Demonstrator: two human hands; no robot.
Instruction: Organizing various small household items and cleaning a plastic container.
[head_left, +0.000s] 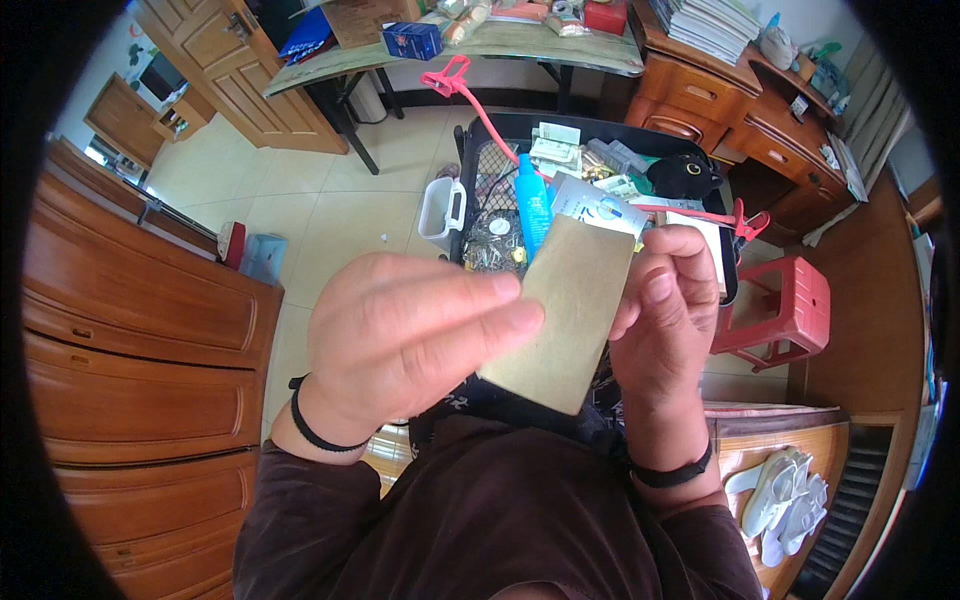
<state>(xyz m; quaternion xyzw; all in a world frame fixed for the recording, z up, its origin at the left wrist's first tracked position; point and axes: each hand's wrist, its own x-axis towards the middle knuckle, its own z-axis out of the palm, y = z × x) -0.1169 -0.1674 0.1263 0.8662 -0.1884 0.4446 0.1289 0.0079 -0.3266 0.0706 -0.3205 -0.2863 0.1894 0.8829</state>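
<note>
A flat, rectangular, gold-coloured plate (574, 315), possibly metal, is tilted in front of my chest. My left hand (405, 337), slightly blurred, grips its left edge, with one finger lying over the front face. At the plate's right edge is my right hand (664, 307), its thumb and fingers curled inward. Whether those fingers pinch the plate is hidden. Beyond the plate, a black mesh-bottomed tray (600, 124) holds a blue tube (531, 202), a silver-grey box (596, 204), banknote-like papers (556, 146) and a black plush toy (682, 176).
Pink clip arms (487, 124) reach across the tray. A white plastic container (439, 210) hangs at its left, and a red stool (802, 311) stands right. Behind are a cluttered table (517, 46) and wooden desk (690, 90). Wooden cabinets (142, 360) flank me; shoes (784, 495) lie lower right.
</note>
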